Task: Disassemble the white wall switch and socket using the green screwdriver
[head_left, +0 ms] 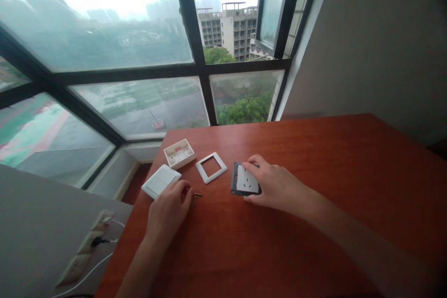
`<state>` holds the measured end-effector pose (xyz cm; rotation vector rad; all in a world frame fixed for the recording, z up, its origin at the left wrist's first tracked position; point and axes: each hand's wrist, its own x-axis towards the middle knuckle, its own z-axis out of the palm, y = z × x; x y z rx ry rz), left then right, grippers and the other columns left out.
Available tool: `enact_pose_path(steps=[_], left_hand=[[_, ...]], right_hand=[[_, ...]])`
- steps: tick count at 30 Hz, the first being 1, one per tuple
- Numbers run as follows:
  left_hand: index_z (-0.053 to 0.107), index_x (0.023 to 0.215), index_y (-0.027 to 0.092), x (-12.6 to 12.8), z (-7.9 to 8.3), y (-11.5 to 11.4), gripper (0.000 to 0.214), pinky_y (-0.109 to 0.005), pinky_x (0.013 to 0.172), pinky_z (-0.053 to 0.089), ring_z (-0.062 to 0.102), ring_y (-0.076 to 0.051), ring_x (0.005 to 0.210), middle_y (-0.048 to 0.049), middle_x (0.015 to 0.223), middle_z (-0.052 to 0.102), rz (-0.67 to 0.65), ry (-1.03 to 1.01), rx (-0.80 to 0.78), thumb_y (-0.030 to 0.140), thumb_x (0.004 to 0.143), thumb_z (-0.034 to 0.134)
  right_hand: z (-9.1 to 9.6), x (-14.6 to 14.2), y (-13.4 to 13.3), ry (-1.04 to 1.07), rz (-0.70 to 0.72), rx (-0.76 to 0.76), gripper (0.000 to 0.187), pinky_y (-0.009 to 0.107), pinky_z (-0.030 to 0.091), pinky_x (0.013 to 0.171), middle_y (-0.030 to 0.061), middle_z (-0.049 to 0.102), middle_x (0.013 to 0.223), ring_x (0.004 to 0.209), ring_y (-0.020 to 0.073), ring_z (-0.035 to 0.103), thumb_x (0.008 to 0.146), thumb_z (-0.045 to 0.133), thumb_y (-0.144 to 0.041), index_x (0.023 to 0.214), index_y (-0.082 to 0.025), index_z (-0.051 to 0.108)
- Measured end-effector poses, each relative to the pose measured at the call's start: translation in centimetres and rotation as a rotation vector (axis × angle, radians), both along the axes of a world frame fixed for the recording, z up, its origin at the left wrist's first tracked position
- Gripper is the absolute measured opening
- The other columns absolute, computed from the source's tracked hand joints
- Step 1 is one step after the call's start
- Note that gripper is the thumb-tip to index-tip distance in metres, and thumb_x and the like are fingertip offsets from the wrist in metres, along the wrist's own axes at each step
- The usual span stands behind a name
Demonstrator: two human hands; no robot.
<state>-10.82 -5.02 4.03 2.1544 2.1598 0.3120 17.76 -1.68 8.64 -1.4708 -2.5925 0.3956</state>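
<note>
My right hand point(270, 179) is closed around a wall socket insert point(246, 180), a white face with slots set in a dark grey frame. Thumb and fingers grip its right side just over the table. My left hand point(172, 202) rests on the table with its fingers curled in; what they hold, if anything, is hidden. Small brass-coloured screws point(198, 195) lie right by its fingertips. Behind that hand is a white switch panel point(161, 180), partly covered by the knuckles. Between the hands, farther back, a white square cover frame point(199, 166) lies flat.
An open white mounting box point(179, 164) stands near the table's back left corner. The reddish-brown table point(244, 251) reaches to dark-framed windows point(139, 72). Low on the left wall, socket outlets point(87, 242) have a black plug and white cables.
</note>
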Motion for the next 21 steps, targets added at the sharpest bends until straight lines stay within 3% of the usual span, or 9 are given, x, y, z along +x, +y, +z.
enact_pose_path(steps=[16,19,21], left_hand=[[0.061,0.092,0.022,-1.1,-1.3,0.3,0.019,-0.033,0.075,0.046,0.065,-0.023,0.087,-0.0041,0.093,0.068,-0.067,-0.113,0.070,0.034,0.091,0.045],[0.059,0.096,0.021,-0.3,-0.8,0.2,0.017,-0.033,0.073,0.048,0.064,-0.021,0.082,-0.0041,0.093,0.066,-0.073,-0.206,0.143,0.032,0.091,0.047],[0.058,0.097,0.021,1.1,-0.2,0.1,0.015,-0.032,0.071,0.049,0.062,-0.019,0.077,-0.0044,0.096,0.064,-0.145,-0.300,0.142,0.032,0.091,0.049]], right_hand=[[0.1,-0.1,0.0,0.009,0.013,0.003,0.068,0.035,0.048,0.065,0.0109,0.050,0.129,0.083,0.0243,0.065,0.070,0.071,-0.044,0.130,-0.023,0.047],[0.2,-0.2,0.0,0.006,0.018,0.020,0.068,0.036,0.050,0.065,0.0106,0.051,0.129,0.083,0.0246,0.066,0.070,0.071,-0.044,0.130,-0.022,0.047],[0.3,-0.4,-0.2,-0.011,0.025,0.034,0.068,0.036,0.050,0.064,0.0106,0.051,0.129,0.082,0.0251,0.066,0.070,0.072,-0.043,0.130,-0.021,0.048]])
